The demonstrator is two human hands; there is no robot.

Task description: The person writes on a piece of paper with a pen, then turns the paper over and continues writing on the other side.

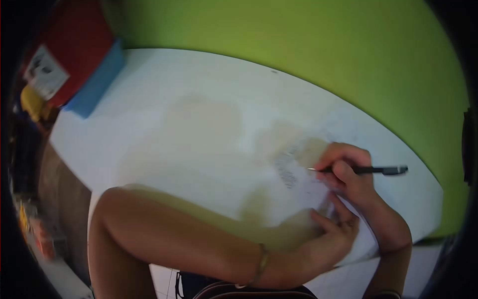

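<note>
A black pen [383, 170] is gripped in my right hand [351, 174], its metal tip pointing left just above or on a white paper [306, 187]. Small dark handwriting covers part of the sheet, left of the tip. My left hand [333, 234] rests at the lower part of the paper, fingers apart and holding nothing, just below my right hand. A band circles my left wrist, and that forearm reaches across the front of the white table [199, 149]. The paper's outer edges are hard to make out against the table.
At the upper left a blue object [99, 82] stands on the table's corner beside a red panel [77, 45] bearing a white sheet. A green surface [298, 35] lies beyond the curved table edge. Blurred orange and yellow items sit at the lower left.
</note>
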